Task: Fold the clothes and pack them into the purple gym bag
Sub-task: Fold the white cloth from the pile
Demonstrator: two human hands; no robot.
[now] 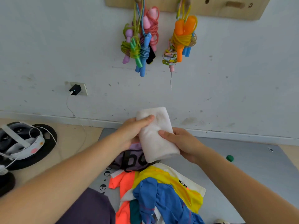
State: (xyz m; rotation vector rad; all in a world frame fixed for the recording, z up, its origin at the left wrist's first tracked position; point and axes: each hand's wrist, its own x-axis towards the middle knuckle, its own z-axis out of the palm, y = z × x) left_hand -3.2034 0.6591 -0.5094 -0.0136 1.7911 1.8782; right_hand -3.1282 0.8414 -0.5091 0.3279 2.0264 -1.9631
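I hold a rolled white towel [154,135] up in front of me, above the floor. My left hand [132,131] grips its upper left side with the thumb across the top. My right hand [181,143] clasps its lower right side. Just beneath the towel lies the purple gym bag [129,160] with black lettering and black straps, partly hidden by the towel and my left hand. In front of the bag, a loose pile of clothes [160,196] lies unfolded on the grey mat: orange, yellow, white and blue pieces.
The grey mat [242,167] reaches the white wall. A small green cap [229,158] lies on it at the right. At the left, a headset with white cables [21,141] rests on black weight plates. Skipping ropes [142,41] hang from a wooden pegboard; a charger [75,90] sits in a wall socket.
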